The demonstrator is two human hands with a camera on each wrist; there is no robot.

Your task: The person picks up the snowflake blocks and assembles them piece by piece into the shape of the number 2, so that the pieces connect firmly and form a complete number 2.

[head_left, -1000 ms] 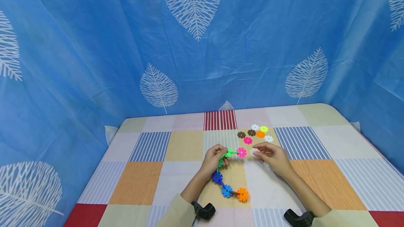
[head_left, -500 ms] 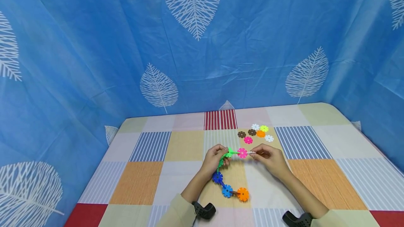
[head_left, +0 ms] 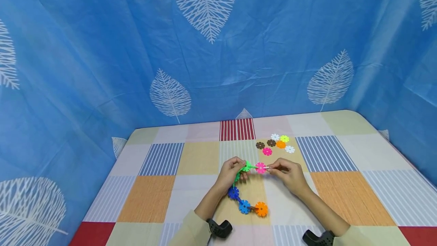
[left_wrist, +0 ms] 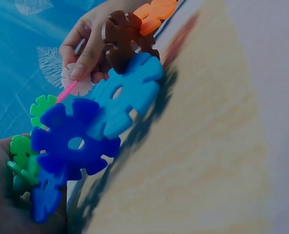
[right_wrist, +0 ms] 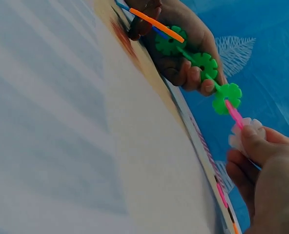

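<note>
My left hand (head_left: 227, 177) grips a chain of plastic snowflake discs by its green discs (right_wrist: 203, 66). From that grip the chain hangs toward me through dark blue (left_wrist: 54, 122), light blue (left_wrist: 147, 80), brown (left_wrist: 116, 39) and orange (left_wrist: 159, 13) discs. At its other end, a pink disc (head_left: 261, 167) sticks out to the right of a bright green disc (right_wrist: 227, 97). My right hand (head_left: 291, 177) pinches a white disc (right_wrist: 235, 141) between thumb and fingers. Its edge meets the pink disc's right rim, the two discs crosswise to each other.
Loose discs lie on the patchwork tablecloth (head_left: 201, 158) beyond my hands: two brown, a pink (head_left: 267, 151), an orange (head_left: 281, 144), a yellow (head_left: 284, 138) and two white (head_left: 290, 149). A blue leaf-print curtain (head_left: 273, 48) rises behind and beside the table.
My right hand has moved left with the white disc, which turned from face-on to edge-on and came up against the pink disc. My left hand has kept its grip in place.
</note>
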